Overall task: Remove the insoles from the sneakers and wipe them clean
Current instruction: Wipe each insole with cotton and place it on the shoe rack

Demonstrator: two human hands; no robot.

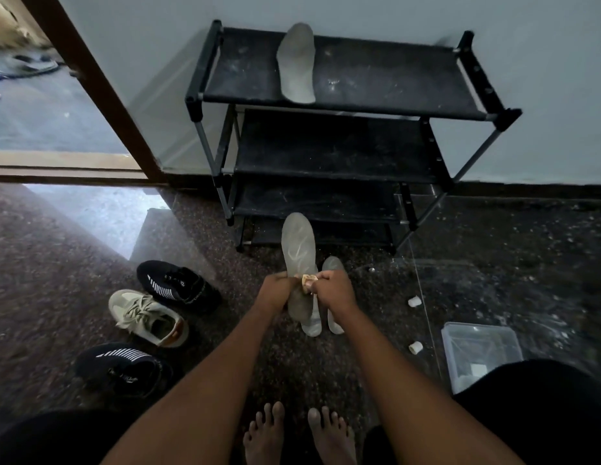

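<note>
— Down at the bottom edge, closest of all, what is there?
— Two bare feet on the speckled dark floor. Knees in dark cloth show at either side, and both forearms reach forward between them.
— And to the sides of the arms?
— On the right, a clear plastic box stands on the floor, partly hidden by the knee. On the left lies a dark striped sneaker, with a beige sneaker just beyond it, laces up.
— What about the hands?
— The left hand has its fingers curled round the lower half of a grey insole, held up off the floor with its toe end pointing away toward the rack. The right hand is closed in a pinch on a small tan wad, which sits against the insole right beside the left hand.
— Anything under them?
— Two more insoles lie side by side on the floor, largely covered by the hands and the held one. Two small white bits lie off to the right.
— Farther out?
— A second dark striped sneaker sits left of the hands. Beyond stands a black shoe rack against the pale wall, and a fourth insole lies flat on its dusty top shelf. An open doorway is at far left.
</note>
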